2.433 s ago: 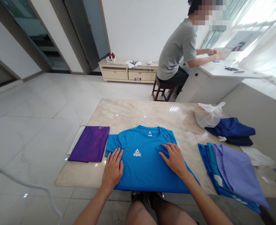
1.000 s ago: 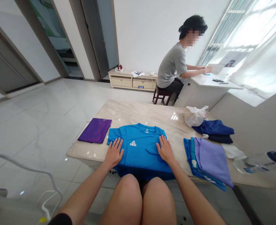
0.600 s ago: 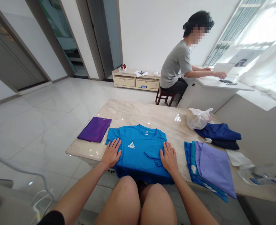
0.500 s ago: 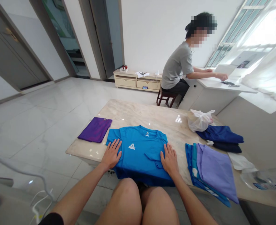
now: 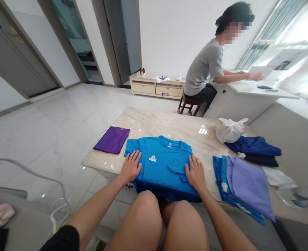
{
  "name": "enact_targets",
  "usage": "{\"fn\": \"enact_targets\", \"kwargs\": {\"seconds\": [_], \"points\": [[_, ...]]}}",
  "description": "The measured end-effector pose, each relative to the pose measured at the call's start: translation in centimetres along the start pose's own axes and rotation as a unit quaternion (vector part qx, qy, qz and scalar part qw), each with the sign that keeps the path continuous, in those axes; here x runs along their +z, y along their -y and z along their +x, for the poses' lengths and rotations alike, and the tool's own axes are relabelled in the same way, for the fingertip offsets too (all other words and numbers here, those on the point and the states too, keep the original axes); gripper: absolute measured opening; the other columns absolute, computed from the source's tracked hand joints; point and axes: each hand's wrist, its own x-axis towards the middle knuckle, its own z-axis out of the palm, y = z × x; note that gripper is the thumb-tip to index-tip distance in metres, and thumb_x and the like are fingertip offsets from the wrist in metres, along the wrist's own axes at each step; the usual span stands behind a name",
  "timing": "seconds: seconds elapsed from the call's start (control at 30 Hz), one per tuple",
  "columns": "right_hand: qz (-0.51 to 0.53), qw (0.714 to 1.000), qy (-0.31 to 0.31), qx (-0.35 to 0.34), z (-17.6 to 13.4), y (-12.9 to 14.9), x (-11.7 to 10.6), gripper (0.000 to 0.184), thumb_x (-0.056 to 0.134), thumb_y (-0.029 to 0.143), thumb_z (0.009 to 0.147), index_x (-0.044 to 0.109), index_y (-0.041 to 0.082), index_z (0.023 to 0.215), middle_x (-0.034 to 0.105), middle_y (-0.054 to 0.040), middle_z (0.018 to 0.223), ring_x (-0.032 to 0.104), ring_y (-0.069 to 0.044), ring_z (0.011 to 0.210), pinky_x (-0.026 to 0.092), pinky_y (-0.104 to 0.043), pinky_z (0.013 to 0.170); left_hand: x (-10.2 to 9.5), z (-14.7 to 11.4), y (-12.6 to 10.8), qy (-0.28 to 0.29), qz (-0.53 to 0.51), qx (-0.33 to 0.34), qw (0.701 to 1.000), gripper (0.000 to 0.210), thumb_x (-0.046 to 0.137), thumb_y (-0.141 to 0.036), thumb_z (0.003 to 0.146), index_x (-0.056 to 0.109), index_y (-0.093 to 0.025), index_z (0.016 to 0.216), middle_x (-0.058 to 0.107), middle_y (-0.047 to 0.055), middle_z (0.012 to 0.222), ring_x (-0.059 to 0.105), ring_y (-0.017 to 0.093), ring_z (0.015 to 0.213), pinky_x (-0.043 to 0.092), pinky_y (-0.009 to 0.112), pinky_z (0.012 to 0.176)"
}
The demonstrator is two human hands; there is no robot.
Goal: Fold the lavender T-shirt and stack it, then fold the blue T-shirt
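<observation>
A blue T-shirt (image 5: 159, 167) with a white PEAK logo lies spread on the marble-topped table (image 5: 169, 122), collar away from me, its lower part hanging over the near edge. The sleeve on the right is folded inward across the front; the left sleeve points outward. My left hand (image 5: 131, 166) rests flat on the shirt's left side below that sleeve, fingers spread. On the shirt's right edge, beside the folded sleeve, my right hand (image 5: 195, 172) lies open with its palm down. Neither hand grips the cloth.
A folded purple garment (image 5: 112, 140) lies at the table's left. To the right are a stack of folded shirts (image 5: 249, 184), dark blue clothes (image 5: 255, 146), a white plastic bag (image 5: 231, 129) and a clear bottle (image 5: 300, 197). Beyond, a person (image 5: 206, 69) sits at a white desk (image 5: 263, 89).
The view has shifted slightly, so everything on the table appears a little further right and higher. Both hands stay flat on the shirt. The seated person's hand has moved a little over the desk.
</observation>
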Motion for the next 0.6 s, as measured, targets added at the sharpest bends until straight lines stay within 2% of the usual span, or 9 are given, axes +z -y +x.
{"fn": "enact_targets", "kwargs": {"seconds": [0.17,0.23,0.33,0.4,0.47,0.6], "points": [[-0.024,0.999,0.018,0.016,0.0,0.4,-0.3,0.072,0.023,0.043,0.112,0.039,0.005,0.172,0.027,-0.0154,0.181,0.020,-0.035,0.170,0.012,-0.056,0.138,0.0,0.1,0.1,0.005,0.002,0.008,1.000,0.063,0.039,-0.038,0.110,0.047,-0.018,0.169,0.043,0.012,0.177,0.038,0.034,0.164,0.029,0.060,0.134],[-0.021,0.999,0.030,0.010,0.2,0.0,-0.2,0.073,0.023,0.045,0.112,0.037,0.006,0.172,0.027,-0.0156,0.181,0.021,-0.035,0.170,0.014,-0.059,0.137,-0.4,0.6,0.8,0.003,-0.003,0.030,1.000,0.059,0.040,-0.040,0.110,0.054,-0.021,0.164,0.052,0.013,0.170,0.046,0.035,0.158,0.032,0.060,0.132],[-0.010,0.999,0.043,-0.009,0.6,-1.7,-0.2,0.074,0.025,0.051,0.112,0.043,0.009,0.170,0.034,-0.0150,0.179,0.026,-0.034,0.168,0.018,-0.059,0.137,-1.6,2.3,2.6,-0.009,-0.017,0.051,0.998,0.051,0.039,-0.042,0.112,0.066,-0.024,0.151,0.066,0.013,0.156,0.057,0.032,0.146,0.036,0.056,0.130],[-0.007,0.999,0.029,-0.021,0.5,-3.3,-0.2,0.074,0.024,0.053,0.112,0.048,0.010,0.167,0.040,-0.0155,0.176,0.030,-0.034,0.167,0.021,-0.056,0.137,-2.2,3.7,4.1,-0.020,-0.016,0.015,1.000,0.052,0.037,-0.042,0.112,0.067,-0.024,0.150,0.064,0.015,0.156,0.057,0.033,0.145,0.040,0.054,0.127],[-0.008,1.000,0.004,-0.025,0.1,-4.6,-0.2,0.073,0.023,0.051,0.112,0.050,0.009,0.166,0.041,-0.0162,0.175,0.031,-0.033,0.166,0.023,-0.054,0.136,-2.4,5.0,5.4,-0.016,-0.005,-0.052,0.998,0.055,0.037,-0.043,0.112,0.062,-0.022,0.156,0.056,0.018,0.164,0.051,0.037,0.151,0.041,0.056,0.126],[-0.002,0.999,-0.029,-0.028,-0.8,-5.4,-0.1,0.072,0.022,0.048,0.112,0.049,0.009,0.166,0.039,-0.0160,0.176,0.031,-0.034,0.166,0.024,-0.054,0.136,-1.2,6.6,6.5,0.030,0.000,-0.152,0.988,0.060,0.036,-0.049,0.112,0.055,-0.026,0.164,0.047,0.017,0.172,0.039,0.042,0.162,0.032,0.063,0.130]]}}
